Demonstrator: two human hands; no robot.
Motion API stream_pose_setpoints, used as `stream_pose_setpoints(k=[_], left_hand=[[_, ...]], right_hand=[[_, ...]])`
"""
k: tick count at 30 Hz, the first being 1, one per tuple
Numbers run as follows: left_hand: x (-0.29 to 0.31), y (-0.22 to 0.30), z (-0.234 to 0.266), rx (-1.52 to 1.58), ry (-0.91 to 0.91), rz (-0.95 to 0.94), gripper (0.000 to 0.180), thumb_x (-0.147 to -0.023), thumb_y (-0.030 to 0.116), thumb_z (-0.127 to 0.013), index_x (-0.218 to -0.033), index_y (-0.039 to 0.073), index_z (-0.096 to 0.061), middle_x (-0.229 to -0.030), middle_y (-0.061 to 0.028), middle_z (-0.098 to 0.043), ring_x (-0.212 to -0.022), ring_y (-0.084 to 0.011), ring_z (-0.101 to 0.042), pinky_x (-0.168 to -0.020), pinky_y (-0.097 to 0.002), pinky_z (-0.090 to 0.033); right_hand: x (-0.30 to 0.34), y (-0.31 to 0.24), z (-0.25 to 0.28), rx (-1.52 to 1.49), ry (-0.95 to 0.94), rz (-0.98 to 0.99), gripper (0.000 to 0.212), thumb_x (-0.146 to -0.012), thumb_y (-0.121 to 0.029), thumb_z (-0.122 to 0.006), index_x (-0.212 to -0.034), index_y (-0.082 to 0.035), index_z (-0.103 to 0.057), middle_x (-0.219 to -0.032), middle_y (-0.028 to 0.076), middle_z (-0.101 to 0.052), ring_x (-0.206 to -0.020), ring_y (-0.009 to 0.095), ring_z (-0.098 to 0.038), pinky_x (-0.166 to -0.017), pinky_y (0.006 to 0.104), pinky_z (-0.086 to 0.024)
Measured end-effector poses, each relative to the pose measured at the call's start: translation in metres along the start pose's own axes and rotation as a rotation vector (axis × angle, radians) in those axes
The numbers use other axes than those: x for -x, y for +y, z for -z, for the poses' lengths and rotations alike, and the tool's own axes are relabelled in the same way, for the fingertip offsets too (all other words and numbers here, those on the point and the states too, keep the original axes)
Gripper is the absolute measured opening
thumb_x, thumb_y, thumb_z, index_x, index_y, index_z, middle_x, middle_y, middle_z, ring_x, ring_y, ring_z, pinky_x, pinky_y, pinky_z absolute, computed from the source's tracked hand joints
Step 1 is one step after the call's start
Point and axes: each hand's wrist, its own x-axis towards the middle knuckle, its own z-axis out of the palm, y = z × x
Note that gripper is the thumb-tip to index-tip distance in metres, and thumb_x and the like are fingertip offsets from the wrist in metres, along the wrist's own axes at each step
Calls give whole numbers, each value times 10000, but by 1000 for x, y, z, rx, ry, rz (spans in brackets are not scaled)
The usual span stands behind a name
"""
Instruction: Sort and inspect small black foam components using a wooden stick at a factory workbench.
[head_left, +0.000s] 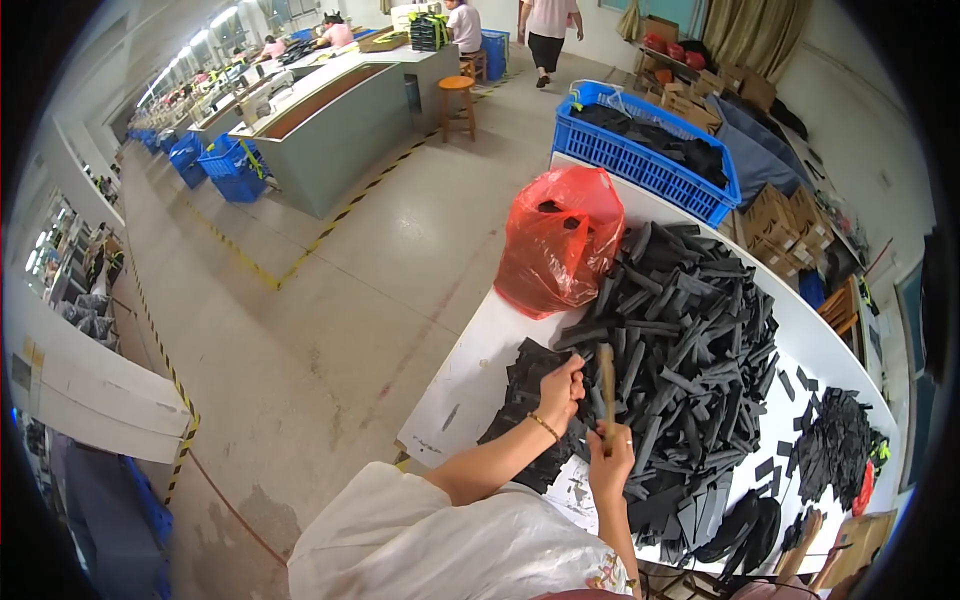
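While right hand (pixel 610 458) clasps wooden stick (pixel 606 385), red bag (pixel 560 240) beside black strips (pixel 690 330).

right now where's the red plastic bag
In the head view the red plastic bag sits at the white table's far left end, between the blue crate and black strips.

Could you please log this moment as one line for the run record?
left hand: on black strips | right hand: gripping upright wooden stick | beside: strip pile, red bag
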Motion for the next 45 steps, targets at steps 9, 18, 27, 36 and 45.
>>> stream_pose_setpoints(k=[9, 18, 27, 36, 45], left_hand=[[22, 23, 4, -459, -58, -54, 307, -902, 267, -661, -1064, 10, -614, -810, -34, -631, -660, -87, -585, -577, -220, -459], [44, 10, 14, -1224, -754, 139, 300, -976, 293, -534, -978, -3, -586, -603, -14, -531, -511, -123, -505, -529, -275, -445], [75, -17, 41, -950, -786, 146, 355, -1012, 269, -389, -798, 19, -521, -634, -57, -537, -510, -130, -530, -552, -257, -450], [43, -9, -47, -1055, -724, -829, 240, -884, 155, -676, -1078, 30, -611, -810, -17, -613, -786, -106, -568, -740, -223, -455], [26, -28, -30, -716, -447, -159, 193, -898, 206, -672, -909, 24, -609, -772, 53, -549, -696, -14, -481, -625, -174, -391]], right_hand=[[-21, 9, -11, -41, -67, 99, 64, -905, -40, -582, -873, 16, -579, -677, 103, -536, -586, 185, -482, -547, 316, -395], [-47, 22, 10, 16, -46, 68, 236, -939, -82, -529, -1168, -35, -493, -883, 250, -612, -771, 436, -610, -642, 432, -487], [-133, 47, 93, 5, 462, 76, 151, -958, -92, -539, -1079, -48, -460, -781, 40, -508, -572, 132, -466, -519, 289, -424], [-99, 8, 84, -357, -113, -255, 153, -962, -105, -549, -1098, -51, -505, -776, -22, -473, -623, 53, -421, -552, 217, -371], [-60, 36, 37, -461, -72, -296, 184, -873, -128, -694, -959, -62, -546, -697, -66, -501, -557, 16, -402, -492, 186, -314]])
